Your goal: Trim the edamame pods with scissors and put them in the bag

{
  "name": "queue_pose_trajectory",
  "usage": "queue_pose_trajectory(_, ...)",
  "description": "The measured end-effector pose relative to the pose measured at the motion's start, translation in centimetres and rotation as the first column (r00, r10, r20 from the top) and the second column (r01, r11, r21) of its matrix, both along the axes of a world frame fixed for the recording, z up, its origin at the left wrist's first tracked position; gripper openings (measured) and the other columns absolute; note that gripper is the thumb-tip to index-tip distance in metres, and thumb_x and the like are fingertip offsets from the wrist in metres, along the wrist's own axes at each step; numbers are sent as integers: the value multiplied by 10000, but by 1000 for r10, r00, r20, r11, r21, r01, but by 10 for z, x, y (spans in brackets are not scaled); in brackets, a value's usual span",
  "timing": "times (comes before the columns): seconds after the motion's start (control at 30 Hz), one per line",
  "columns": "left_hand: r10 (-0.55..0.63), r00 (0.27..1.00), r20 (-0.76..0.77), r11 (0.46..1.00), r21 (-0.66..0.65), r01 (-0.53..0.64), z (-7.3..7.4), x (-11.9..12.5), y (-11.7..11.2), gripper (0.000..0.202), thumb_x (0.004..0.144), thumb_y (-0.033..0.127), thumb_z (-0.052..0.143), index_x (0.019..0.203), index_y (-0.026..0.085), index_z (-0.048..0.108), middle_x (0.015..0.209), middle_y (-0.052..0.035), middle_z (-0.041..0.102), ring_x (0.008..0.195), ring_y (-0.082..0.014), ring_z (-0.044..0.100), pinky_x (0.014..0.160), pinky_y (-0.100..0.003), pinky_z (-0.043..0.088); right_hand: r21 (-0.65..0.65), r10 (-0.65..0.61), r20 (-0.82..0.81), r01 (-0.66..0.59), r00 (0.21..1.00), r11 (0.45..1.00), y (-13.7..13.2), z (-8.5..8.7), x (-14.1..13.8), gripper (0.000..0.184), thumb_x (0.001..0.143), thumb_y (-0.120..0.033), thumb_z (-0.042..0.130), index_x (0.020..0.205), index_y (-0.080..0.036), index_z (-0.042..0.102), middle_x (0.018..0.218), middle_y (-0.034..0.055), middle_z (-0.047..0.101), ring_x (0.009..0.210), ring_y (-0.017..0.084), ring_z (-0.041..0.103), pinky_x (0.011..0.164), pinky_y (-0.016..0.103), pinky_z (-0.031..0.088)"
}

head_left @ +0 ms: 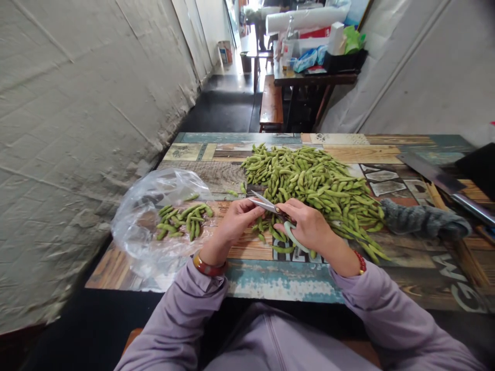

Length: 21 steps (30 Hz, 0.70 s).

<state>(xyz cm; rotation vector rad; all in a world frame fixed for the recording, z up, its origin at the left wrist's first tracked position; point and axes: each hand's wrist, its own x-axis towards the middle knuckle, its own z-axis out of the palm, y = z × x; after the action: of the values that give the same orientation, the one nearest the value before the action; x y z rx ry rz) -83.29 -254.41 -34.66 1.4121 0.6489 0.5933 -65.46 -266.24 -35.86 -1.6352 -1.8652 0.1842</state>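
On the left of the patchwork-patterned table (193,138), a clear plastic bag (133,203) lies loosely spread, with a small heap of edamame pods (183,219) in or on it — the film makes it hard to say which. Its spot beside the left forearm seems to keep it within easy reach. The left hand (238,222) has its fingertips gathered at the blades, probably to steady something small there; whether it pinches a pod cannot be told. The right hand (309,224) nearly meets it, wrapped around the scissors (269,206), whose parted blades point left, toward those fingertips. A large pile of edamame (303,178) spreads beyond and under the hands, presumably handy for both. Farther right, a twisted grey cloth (423,219) and a cleaver (429,170) lie beside the pile — perhaps there to leave the middle free.
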Motion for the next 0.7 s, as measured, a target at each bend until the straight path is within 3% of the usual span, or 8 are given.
queue_pose_trajectory(0.37, -14, 1000, 3, 996, -82, 15, 3, 0, 0, 269, 758, 367, 792, 710, 124, 686, 627, 3, 602, 476, -47, 434, 447, -180, 317, -16, -24, 43, 24, 999, 1000, -1, 0, 3, 333, 860, -280, 711, 1172, -175, 659, 977, 72, 686, 875, 229, 673, 747, 323, 533)
queue_pose_trajectory(0.57, 174, 964, 201, 943, -316, -104, 9, 0, 3, 306, 679, 300, 860, 803, 140, 630, 760, 8, 654, 534, -43, 558, 504, -155, 464, 62, -155, -4, 155, 988, 986, 1, -2, 7, 394, 830, -314, 738, 1196, -209, 638, 1031, 77, 668, 808, 219, 668, 702, 333, 546)
queue_pose_trajectory(0.7, 269, 926, 265, 904, -402, -147, 8, -1, 7, 299, 662, 244, 871, 792, 132, 625, 751, 8, 654, 616, -58, 621, 588, -152, 527, 111, -120, -51, 125, 992, 986, 2, -5, 9, 474, 805, -337, 762, 1235, -211, 608, 1067, 92, 649, 817, 232, 663, 750, 373, 570)
